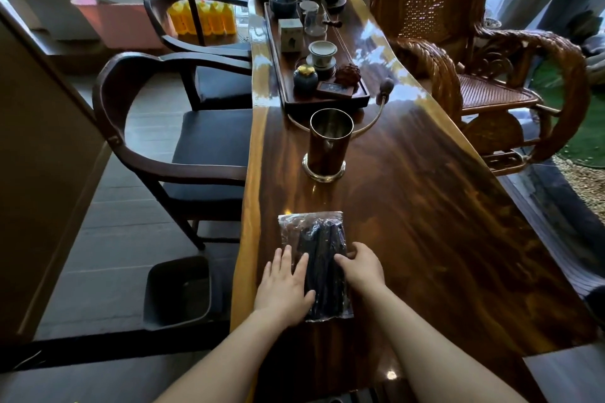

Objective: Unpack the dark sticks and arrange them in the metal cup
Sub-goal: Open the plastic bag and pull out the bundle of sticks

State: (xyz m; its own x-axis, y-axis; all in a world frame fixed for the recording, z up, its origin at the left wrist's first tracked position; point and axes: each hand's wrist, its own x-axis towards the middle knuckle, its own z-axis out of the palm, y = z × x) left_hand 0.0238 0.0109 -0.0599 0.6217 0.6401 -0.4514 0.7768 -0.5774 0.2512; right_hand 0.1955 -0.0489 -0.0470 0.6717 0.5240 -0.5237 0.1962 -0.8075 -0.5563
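Note:
A clear plastic bag (314, 232) holding several dark sticks (324, 271) lies flat on the glossy wooden table (425, 239), near its front left edge. My left hand (284, 288) rests flat on the bag's left side, fingers straight. On the bag's right edge, my right hand (361, 267) curls its fingers and thumb around the plastic. The tall metal cup (329, 144) stands upright farther back along the table, with nothing visible inside it.
Behind the cup a dark tea tray (288, 75) carries several cups, jars and pots. Two dark wooden chairs (157, 154) stand to the left, a carved rattan chair (458, 42) to the right. A dark bin (178, 291) sits on the floor at the left.

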